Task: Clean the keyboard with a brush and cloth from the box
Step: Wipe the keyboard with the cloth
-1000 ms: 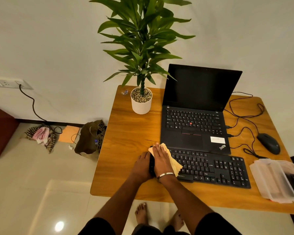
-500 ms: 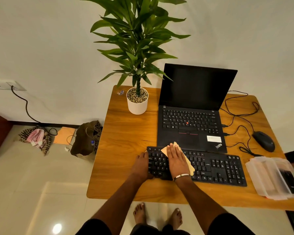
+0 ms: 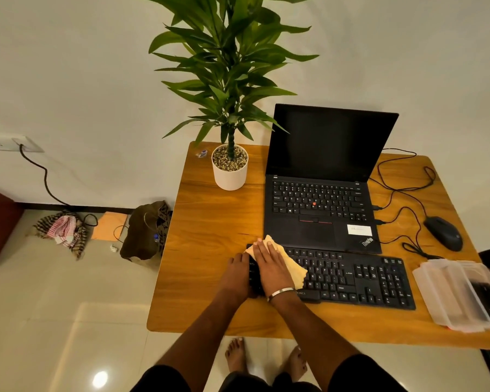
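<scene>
**Wiping the keyboard with the cloth**

The long black plastic keyboard (image 3: 351,278) lies on the wooden table, just in front of the open black laptop (image 3: 320,210). A soft yellow cloth (image 3: 293,268) lies over the keyboard's left end. The right hand (image 3: 269,264) lies flat on the cloth with straight fingers and presses it onto the keys. The left hand (image 3: 236,274) rests at the keyboard's left edge and seems to keep it from sliding; I cannot tell if its fingers curl round the edge.

The clear plastic box (image 3: 461,295) sits to the right of the keyboard, near the table edge. Something dark lies inside it; it may be the brush, but it is too blurry to tell.

The cloth is out and wiping is under way, so the job looks partly done. The keys to the right of the cloth may still need a wipe. I cannot tell whether the brushing is finished.

Behind the keyboard's right end lies a black computer mouse (image 3: 443,233) with looping wires. A green plant in a white pot (image 3: 229,174) stands left of the laptop.
</scene>
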